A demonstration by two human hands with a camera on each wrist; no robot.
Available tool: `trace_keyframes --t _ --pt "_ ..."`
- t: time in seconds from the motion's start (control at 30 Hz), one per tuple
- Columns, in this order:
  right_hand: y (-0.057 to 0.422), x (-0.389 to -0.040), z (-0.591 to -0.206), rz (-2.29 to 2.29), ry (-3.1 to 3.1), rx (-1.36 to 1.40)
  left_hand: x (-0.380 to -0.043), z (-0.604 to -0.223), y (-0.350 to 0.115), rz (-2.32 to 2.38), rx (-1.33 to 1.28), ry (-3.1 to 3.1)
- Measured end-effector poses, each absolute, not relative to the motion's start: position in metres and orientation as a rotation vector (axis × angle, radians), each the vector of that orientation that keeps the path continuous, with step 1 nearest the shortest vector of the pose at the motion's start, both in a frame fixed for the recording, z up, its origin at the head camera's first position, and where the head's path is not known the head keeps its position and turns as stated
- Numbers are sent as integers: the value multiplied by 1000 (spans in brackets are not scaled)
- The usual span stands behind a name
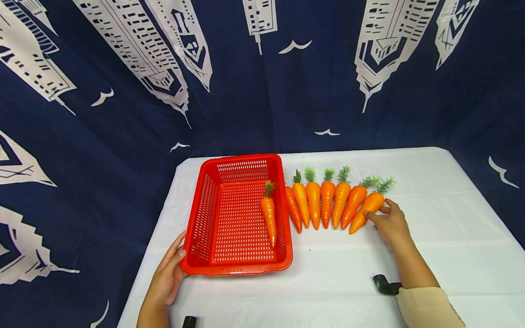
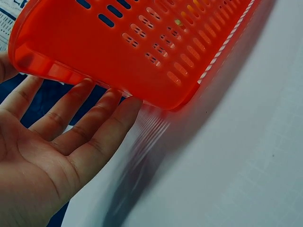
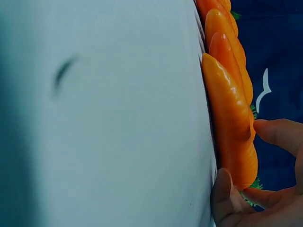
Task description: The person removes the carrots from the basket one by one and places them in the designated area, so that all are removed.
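A red plastic basket with slotted walls sits on the left part of the table. My left hand holds its near left corner, thumb at the rim and fingertips under the edge. One orange carrot with a green top lies inside, along the right wall. To the basket's right, several carrots are fanned out side by side, leafy tops pointing away. At the right end of this row, my right hand pinches the last carrot near its thick end, between thumb and fingers.
White cloth covers the table. A dark blue curtain printed with white buildings and birds hangs behind and beside it. A black wrist device sticks out from the right wrist, beside a beige sleeve.
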State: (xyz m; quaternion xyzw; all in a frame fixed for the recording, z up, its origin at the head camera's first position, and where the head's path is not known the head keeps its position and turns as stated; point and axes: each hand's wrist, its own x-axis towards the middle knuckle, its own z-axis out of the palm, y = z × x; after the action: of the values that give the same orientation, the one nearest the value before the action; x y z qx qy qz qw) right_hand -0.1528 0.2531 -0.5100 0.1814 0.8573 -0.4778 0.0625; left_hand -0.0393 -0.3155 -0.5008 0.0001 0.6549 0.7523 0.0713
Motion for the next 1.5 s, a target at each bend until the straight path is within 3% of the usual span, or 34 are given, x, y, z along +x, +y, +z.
trace_keyframes --t 0.87,1.5 --pt "241 -145 -483 -1556 2739 630 -40 -502 -315 2270 -13 1962" --pt "192 -133 -452 -1731 2559 194 -39 -501 -316 2267 -6 1957"
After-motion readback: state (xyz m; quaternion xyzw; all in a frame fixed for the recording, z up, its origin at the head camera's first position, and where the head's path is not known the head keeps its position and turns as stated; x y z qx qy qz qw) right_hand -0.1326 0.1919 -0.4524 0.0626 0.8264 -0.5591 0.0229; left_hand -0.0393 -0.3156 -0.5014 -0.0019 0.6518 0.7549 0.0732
